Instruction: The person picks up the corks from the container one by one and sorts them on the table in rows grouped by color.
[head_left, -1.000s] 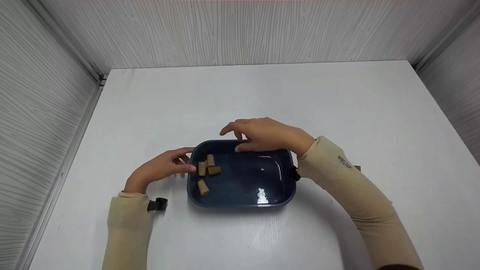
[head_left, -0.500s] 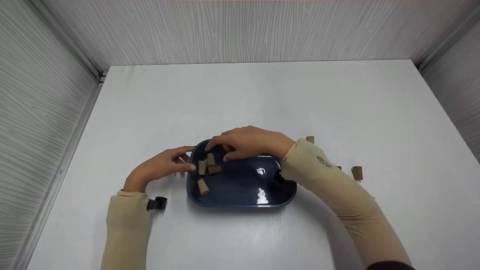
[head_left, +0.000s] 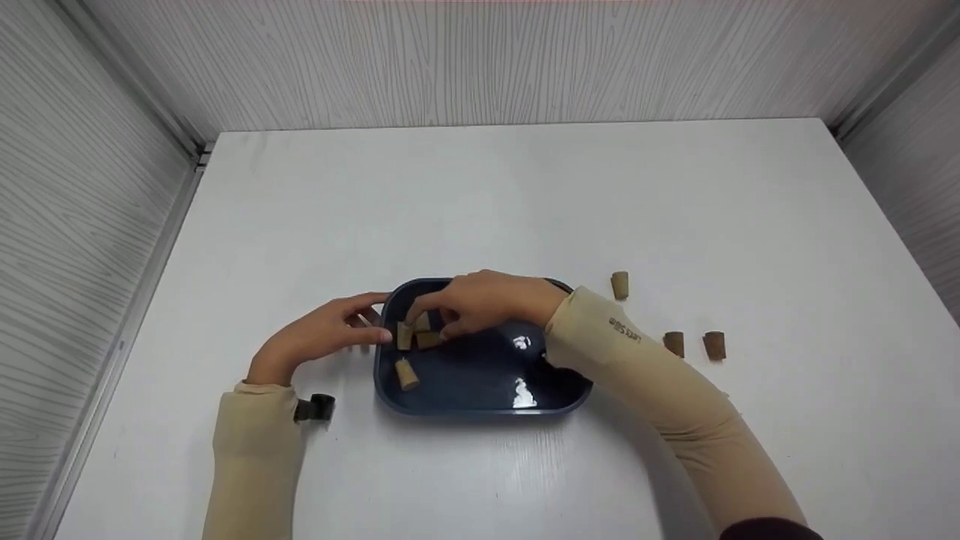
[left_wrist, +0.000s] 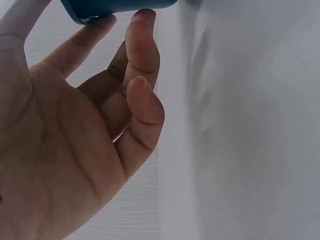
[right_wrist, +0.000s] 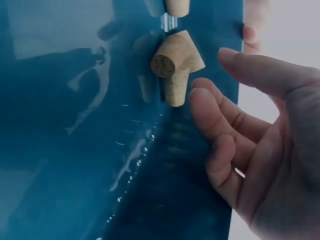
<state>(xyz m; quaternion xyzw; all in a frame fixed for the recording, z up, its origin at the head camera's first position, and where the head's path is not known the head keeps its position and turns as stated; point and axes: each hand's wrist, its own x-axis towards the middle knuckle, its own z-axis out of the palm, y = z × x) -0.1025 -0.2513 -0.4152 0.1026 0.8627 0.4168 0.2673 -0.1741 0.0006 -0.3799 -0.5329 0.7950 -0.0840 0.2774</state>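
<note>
A dark blue rectangular tray (head_left: 480,394) with rounded corners stands on the table. My left hand (head_left: 319,331) holds its left end, thumb over the rim and other fingers outside the wall. Several tapered corks lie inside near that end, among them a separate cork (head_left: 406,374) closer to me. My right hand (head_left: 487,300) reaches in over the far wall, thumb and forefinger spread around the cluster. In the right wrist view, a tilted cork (right_wrist: 172,55) leans across another cork (right_wrist: 176,90), with thumb (right_wrist: 270,70) and fingertips close beside them, nothing gripped.
To the right of the tray, on the white table (head_left: 525,202), lie a cork (head_left: 620,285), a second cork (head_left: 674,343) partly behind the right sleeve, and a third cork (head_left: 715,345). Wood-grain panels (head_left: 487,60) enclose the back and sides.
My right hand has moved left and down from the tray's far rim to the corks inside. Corks on the table at right have come out from behind the arm. The left hand stays put.
</note>
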